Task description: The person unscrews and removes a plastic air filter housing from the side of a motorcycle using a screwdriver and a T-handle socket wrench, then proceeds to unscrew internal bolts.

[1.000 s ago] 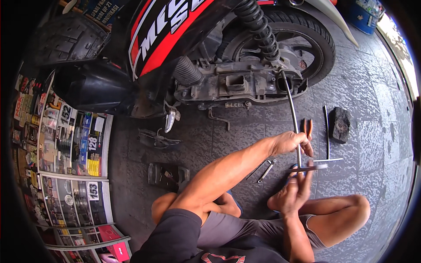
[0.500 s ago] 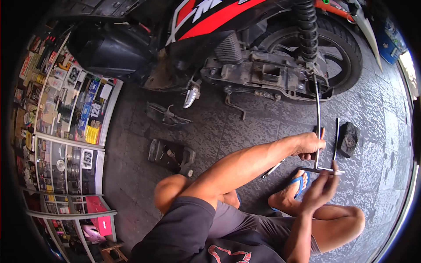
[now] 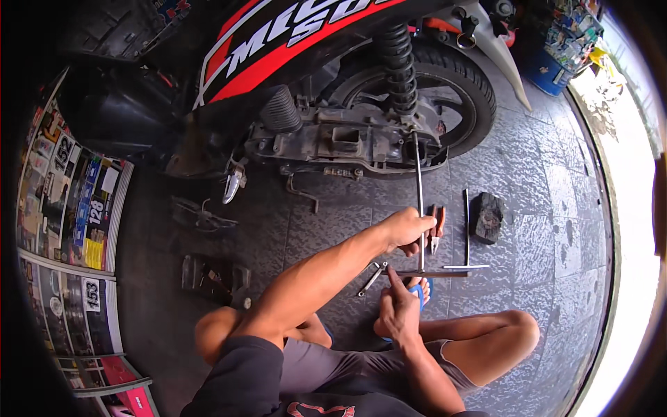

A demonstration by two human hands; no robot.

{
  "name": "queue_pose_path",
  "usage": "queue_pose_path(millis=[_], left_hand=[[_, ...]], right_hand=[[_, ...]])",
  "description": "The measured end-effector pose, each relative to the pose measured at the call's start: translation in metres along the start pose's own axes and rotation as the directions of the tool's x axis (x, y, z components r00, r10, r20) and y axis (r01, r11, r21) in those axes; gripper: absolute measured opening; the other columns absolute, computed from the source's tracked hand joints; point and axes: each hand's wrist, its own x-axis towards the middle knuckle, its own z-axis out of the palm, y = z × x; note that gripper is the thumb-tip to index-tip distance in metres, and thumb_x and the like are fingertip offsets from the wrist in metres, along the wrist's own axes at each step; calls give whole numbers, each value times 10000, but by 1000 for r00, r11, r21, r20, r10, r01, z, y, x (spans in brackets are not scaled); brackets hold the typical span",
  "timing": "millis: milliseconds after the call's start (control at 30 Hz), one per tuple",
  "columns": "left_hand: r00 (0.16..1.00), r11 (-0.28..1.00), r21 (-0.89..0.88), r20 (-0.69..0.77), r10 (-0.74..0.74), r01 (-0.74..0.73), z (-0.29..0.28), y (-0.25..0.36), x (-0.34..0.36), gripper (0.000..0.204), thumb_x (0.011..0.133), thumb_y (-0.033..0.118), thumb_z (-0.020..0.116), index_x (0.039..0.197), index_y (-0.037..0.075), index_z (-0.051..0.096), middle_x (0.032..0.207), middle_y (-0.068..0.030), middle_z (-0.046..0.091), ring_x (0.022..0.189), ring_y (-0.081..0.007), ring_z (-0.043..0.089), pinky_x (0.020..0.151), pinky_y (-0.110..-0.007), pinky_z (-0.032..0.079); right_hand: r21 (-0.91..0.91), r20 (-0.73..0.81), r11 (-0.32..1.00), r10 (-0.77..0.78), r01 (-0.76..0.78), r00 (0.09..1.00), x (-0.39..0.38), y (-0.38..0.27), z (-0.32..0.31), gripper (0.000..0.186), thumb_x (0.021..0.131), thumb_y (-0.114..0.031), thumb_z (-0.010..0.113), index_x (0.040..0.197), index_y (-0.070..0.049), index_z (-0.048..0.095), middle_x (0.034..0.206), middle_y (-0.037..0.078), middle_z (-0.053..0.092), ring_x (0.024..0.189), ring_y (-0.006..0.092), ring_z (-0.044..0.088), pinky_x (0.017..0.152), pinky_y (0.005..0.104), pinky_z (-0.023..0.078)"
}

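Observation:
A long T-handle wrench (image 3: pixel 420 182) reaches from the casing beside the scooter's rear wheel (image 3: pixel 479 104) toward me. My left hand (image 3: pixel 408 231) is closed around its shaft, a little above the crossbar. My right hand (image 3: pixel 400 313) is at the crossbar's left end, its index finger stretched out against the bar and the other fingers partly curled. The crossbar (image 3: pixel 445 274) lies roughly level across my view. The wrench's far tip is hidden inside the casing (image 3: pixel 313 142).
Pliers with orange handles (image 3: pixel 436 226), a second T-handle wrench (image 3: pixel 466 222), a dark block (image 3: pixel 488 217) and a spanner (image 3: pixel 372 279) lie on the tiled floor. A tray (image 3: pixel 201 274) is at left, near a glass display case (image 3: pixel 66 260). A blue bin (image 3: pixel 549 73) stands far right.
My right hand has moved from the crossbar's right end to its left end. My left hand stays around the shaft. The view has shifted right, and the pliers now show.

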Motion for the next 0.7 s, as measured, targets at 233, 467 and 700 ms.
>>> queue_pose_path(millis=[233, 467, 700], left_hand=[[994, 993, 96, -66, 82, -76, -1, 1, 3, 469, 989, 377, 525, 684, 23, 565, 620, -82, 577, 390, -119, 527, 326, -276, 423], [992, 993, -8, -40, 118, -119, -1, 6, 1, 508, 1001, 405, 510, 650, 38, 536, 594, -68, 553, 384, -116, 509, 329, -271, 415], [980, 986, 71, -122, 158, -150, -3, 5, 8, 540, 1010, 419, 488, 627, 41, 529, 572, -66, 544, 381, -124, 498, 328, -275, 390]], right_hand=[[472, -374, 871, 62, 133, 925, 7, 0, -17, 520, 930, -81, 457, 1442, 10, 443, 766, 27, 511, 680, 130, 507, 638, 268, 424], [836, -59, 481, 559, -265, 827, 11, -1, -1, 435, 921, -72, 509, 1335, 62, 508, 930, 122, 611, 838, 261, 553, 838, 378, 443], [-45, 3, 988, 150, -150, 989, 5, 15, 20, 544, 903, -115, 534, 1423, 21, 449, 1126, 195, 550, 1098, 286, 480, 1019, 384, 340]])
